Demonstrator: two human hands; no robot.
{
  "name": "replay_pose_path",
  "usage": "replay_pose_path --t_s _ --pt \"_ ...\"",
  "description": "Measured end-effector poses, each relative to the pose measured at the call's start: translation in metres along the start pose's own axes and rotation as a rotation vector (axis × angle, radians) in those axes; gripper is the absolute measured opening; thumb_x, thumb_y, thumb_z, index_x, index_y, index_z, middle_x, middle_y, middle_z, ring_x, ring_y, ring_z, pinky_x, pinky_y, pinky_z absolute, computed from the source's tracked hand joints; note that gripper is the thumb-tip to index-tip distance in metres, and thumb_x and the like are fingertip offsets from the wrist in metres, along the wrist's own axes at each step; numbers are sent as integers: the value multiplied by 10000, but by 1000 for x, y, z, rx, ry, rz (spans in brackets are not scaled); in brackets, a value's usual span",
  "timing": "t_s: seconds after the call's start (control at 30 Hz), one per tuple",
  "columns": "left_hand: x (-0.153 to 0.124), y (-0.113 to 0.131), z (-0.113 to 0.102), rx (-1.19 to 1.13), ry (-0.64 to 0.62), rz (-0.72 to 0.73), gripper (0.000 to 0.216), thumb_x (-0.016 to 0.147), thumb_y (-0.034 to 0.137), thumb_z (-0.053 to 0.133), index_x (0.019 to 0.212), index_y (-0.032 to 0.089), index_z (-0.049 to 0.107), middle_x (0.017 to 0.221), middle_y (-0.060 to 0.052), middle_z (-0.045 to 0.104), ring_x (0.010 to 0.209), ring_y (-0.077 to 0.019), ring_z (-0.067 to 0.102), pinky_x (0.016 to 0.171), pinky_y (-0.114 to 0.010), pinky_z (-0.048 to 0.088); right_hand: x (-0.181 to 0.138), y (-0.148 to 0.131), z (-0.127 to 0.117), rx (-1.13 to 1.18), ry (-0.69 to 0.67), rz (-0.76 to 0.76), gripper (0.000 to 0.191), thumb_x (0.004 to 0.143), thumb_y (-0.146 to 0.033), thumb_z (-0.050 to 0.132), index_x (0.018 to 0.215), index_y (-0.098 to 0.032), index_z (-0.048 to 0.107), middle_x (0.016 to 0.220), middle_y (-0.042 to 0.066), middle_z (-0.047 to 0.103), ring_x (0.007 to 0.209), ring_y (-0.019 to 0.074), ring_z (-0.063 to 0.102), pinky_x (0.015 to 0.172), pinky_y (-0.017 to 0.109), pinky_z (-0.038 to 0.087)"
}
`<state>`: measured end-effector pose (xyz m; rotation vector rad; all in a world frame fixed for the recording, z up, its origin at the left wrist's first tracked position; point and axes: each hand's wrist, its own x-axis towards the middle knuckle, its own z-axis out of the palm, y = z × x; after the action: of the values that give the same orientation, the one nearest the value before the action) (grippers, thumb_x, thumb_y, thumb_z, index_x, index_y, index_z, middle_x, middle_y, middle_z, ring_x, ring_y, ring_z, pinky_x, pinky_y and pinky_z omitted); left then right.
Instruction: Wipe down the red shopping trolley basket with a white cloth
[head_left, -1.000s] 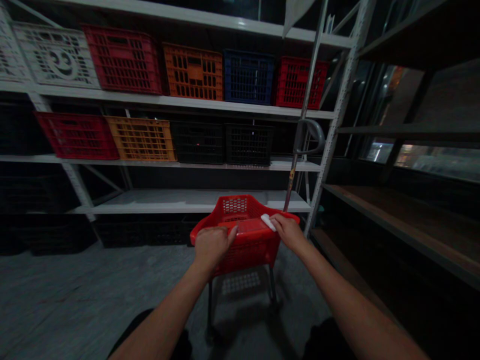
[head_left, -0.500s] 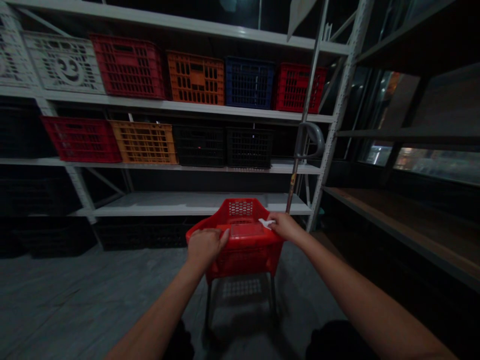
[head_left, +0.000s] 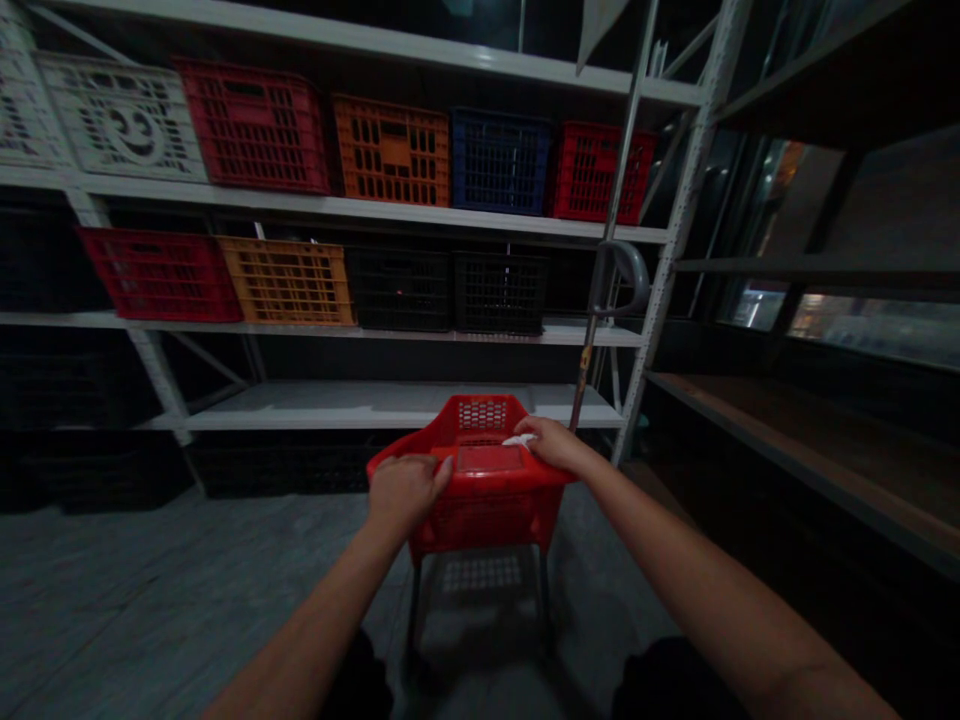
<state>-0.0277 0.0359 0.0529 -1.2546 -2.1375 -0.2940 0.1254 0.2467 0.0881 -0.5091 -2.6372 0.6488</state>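
Note:
A small red plastic shopping cart (head_left: 487, 515) stands right in front of me, its perforated basket on dark legs. My left hand (head_left: 403, 490) is wrapped over the left end of its near rim, thumb along the inner side. At the right end, my right hand (head_left: 551, 442) pinches a small crumpled white cloth or tissue (head_left: 519, 440) over the cart's rim. Between the hands lies a flat rectangular panel (head_left: 489, 458) on the handle side.
A white metal rack (head_left: 420, 212) faces me, with red, orange, blue, white and black crates such as the orange crate (head_left: 394, 150). A metal pole (head_left: 624, 170) with a grey loop handle (head_left: 626, 278) stands behind the cart. Brown shelves (head_left: 817, 450) line the right.
My right hand has moved slightly left and inward over the cart's rim, carrying the white cloth or tissue with it. My left hand keeps its hold, shifting slightly left in view with the cart.

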Motion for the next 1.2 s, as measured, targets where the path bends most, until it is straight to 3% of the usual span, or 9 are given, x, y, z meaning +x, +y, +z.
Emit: replay_pose_path --t_s 0.17,0.33,0.5,0.6,0.67,0.77,0.9,1.07,1.2 --pt "-1 -3 0 0 7 9 584 863 484 196 651 171 641 673 -77 676 646 -216 620 608 -315 385 -11 0 -9 93 -194 -85 311 708 -96 479 919 -166 698 840 7 706 727 163 618 656 227 438" --pt "0 -17 1 -9 -1 25 575 861 482 204 665 177 650 680 -74 682 652 -212 624 603 -305 388 -48 18 -47 116 -263 -257 417 701 -59 458 994 -263 673 1016 -30 671 946 180 613 873 285 421" --pt "4 -28 4 -8 -16 45 573 856 477 200 704 180 665 718 -78 694 696 -217 631 621 -304 404 -64 22 -48 -40 -158 -204 437 698 -21 433 953 -266 689 986 -6 682 942 190 625 868 309 449" --pt "6 -29 6 -13 -36 56 575 856 463 192 711 175 669 715 -81 693 695 -215 631 628 -304 412 -65 2 -14 -47 -3 -268 403 741 -47 438 1011 -243 665 1026 17 669 954 183 621 863 314 467" --pt "6 -29 6 -23 -34 57 573 856 458 191 712 176 669 716 -79 694 697 -211 631 629 -300 413 -67 -12 14 -62 193 -259 390 767 -58 428 1060 -205 640 1062 55 652 981 188 610 872 335 471" --pt "7 -31 7 -36 -29 67 568 858 454 193 715 180 670 726 -75 696 706 -208 633 615 -292 408 -76 -17 41 -133 348 -397 419 796 -49 393 1140 -194 582 1149 74 604 1080 172 550 948 377 418" --pt "9 -39 8 -34 -25 88 559 861 454 200 687 187 659 720 -66 694 705 -203 634 598 -283 396 -96 13 32 -254 391 -617 418 827 -53 360 1171 -203 546 1171 77 590 1130 161 508 1015 442 325" --pt "15 -42 14 -44 -25 104 562 866 449 183 683 193 648 728 -58 694 720 -190 632 618 -270 394 -117 43 27 -295 605 -507 468 832 -41 313 1241 -198 475 1184 97 578 1162 162 479 1013 454 312" --pt "23 -40 21 -84 -21 115 550 866 432 183 700 195 651 749 -53 694 730 -183 627 639 -266 396 -111 13 65 -273 675 -489 463 818 -48 334 1228 -202 484 1187 76 580 1210 167 423 1052 471 210"
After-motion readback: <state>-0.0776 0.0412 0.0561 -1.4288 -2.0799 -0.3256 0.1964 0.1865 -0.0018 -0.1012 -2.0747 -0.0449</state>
